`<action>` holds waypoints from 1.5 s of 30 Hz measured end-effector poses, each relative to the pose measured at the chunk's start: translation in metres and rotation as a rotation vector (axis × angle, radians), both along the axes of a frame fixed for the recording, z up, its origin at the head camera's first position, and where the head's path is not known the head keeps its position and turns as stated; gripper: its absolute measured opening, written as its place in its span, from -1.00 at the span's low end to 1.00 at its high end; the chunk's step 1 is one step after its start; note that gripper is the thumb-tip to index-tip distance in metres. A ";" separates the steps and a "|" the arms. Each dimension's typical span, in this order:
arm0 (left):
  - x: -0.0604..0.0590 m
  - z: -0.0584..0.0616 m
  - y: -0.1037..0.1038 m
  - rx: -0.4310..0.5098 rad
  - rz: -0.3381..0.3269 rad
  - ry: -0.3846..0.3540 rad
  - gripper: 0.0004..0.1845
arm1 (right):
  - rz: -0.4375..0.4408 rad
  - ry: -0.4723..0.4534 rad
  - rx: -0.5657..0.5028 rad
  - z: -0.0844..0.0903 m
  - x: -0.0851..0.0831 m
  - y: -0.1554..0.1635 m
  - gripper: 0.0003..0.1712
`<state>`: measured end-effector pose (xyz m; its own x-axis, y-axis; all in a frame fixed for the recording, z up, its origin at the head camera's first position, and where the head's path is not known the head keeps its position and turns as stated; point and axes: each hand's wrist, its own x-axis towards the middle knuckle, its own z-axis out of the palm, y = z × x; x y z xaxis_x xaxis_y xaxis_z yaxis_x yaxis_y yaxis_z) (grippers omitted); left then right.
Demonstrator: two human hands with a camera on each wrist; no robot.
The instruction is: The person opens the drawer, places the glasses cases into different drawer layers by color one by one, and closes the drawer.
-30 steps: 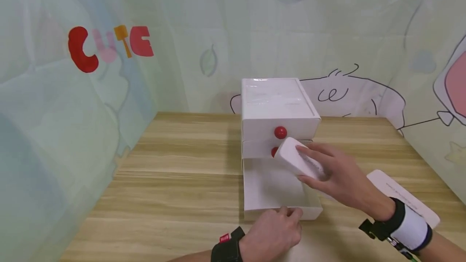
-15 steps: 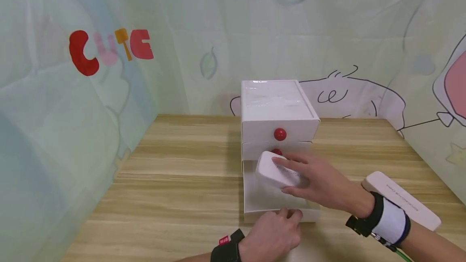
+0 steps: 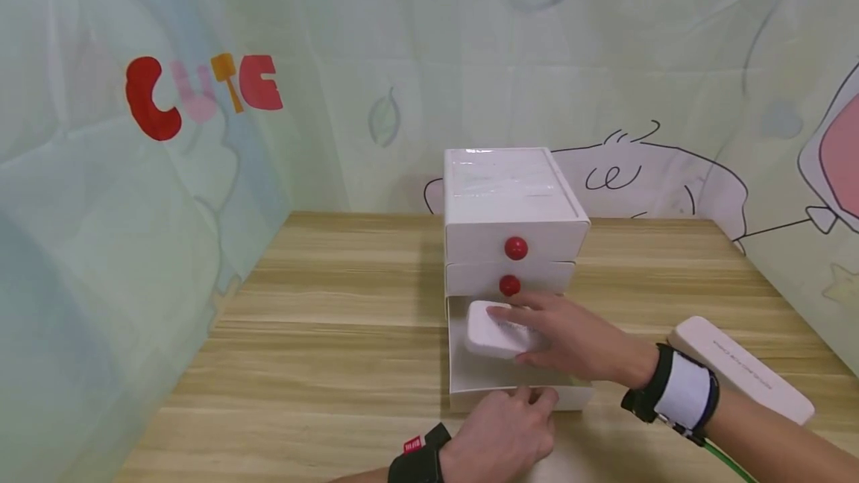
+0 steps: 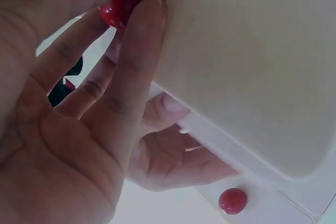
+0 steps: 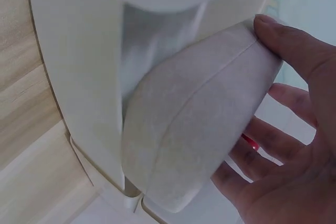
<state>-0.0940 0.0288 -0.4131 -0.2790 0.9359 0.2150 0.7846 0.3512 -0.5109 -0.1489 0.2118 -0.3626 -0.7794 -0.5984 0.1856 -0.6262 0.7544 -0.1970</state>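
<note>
Change since the earlier frames: the right hand [image 3: 570, 338] has carried the white case [image 3: 496, 330] down from in front of the red knobs to low inside the open bottom drawer [image 3: 470, 375]; the left hand [image 3: 499, 434] has stayed at the drawer front.

Item 1, white case: rounded, flat, with faint lettering on top. It is over the drawer floor, towards the left and back; whether it rests on the floor cannot be told. The right wrist view shows its seam and rounded end [image 5: 194, 129] against the drawer wall [image 5: 79, 77].

Item 2, right hand: fingers curled round the case, thumb on the near edge, fingertips [image 5: 294, 40] on the far edge. Black and white wristband.

Item 3, left hand: pinches the red knob [image 4: 123, 3] of the bottom drawer between thumb and fingers [image 4: 139, 61]. Black wristband.

Item 4, drawer unit [image 3: 510, 200]: white, three drawers, the upper two closed, each with a red knob, top knob [image 3: 515, 247] and middle knob [image 3: 509, 285]. The bottom drawer is pulled out towards the person.

Item 5, second case [image 3: 741, 379]: white, long, lying on the table [image 3: 322, 334] to the right, well apart from the drawer.

Item 6, backdrop [image 3: 201, 92]: pale printed cloth with red "CUTE" lettering at left.
</note>
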 end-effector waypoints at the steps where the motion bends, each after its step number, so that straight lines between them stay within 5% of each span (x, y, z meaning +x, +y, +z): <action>1: 0.000 0.000 0.000 -0.005 0.000 -0.005 -0.89 | -0.001 -0.011 0.008 -0.001 -0.001 -0.001 -0.13; 8: -0.001 0.003 0.000 -0.039 0.010 -0.075 -0.91 | 0.021 -0.043 0.038 -0.005 -0.009 -0.007 -0.16; 19: -0.002 -0.001 -0.002 0.024 -0.027 -0.034 -0.87 | 0.025 -0.086 0.064 -0.018 -0.019 -0.015 -0.17; 24: -0.002 0.001 -0.001 0.004 -0.030 -0.076 -0.87 | 0.039 -0.109 0.058 -0.025 -0.023 -0.014 -0.15; 45: -0.003 0.003 0.000 0.025 -0.043 -0.090 -0.88 | 0.060 -0.051 0.035 -0.047 -0.042 -0.012 -0.19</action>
<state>-0.0966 0.0286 -0.4099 -0.2576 0.9422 0.2145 0.8416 0.3278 -0.4292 -0.1905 0.2001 -0.4094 -0.7500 -0.6495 0.1252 -0.6601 0.7229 -0.2041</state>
